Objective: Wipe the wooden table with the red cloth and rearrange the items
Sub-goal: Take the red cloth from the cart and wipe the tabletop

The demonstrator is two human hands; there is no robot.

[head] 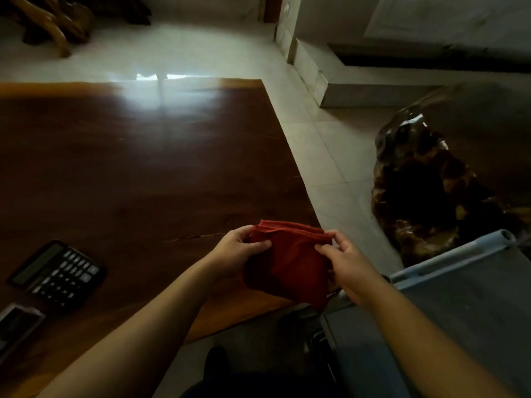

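Red cloth (290, 262) folded, pinched by left hand (240, 249) and right hand (346, 264) over worktop (143, 168) corner. Judged soft, light, limp; best gripped bunched.

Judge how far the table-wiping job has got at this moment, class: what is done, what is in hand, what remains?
Done: nothing clearly; the wooden table shows no telltale wiped patch. In hand: the left hand and right hand hold the folded red cloth above the table's near corner. Left: wiping, and rearranging the calculator and the item beside it.
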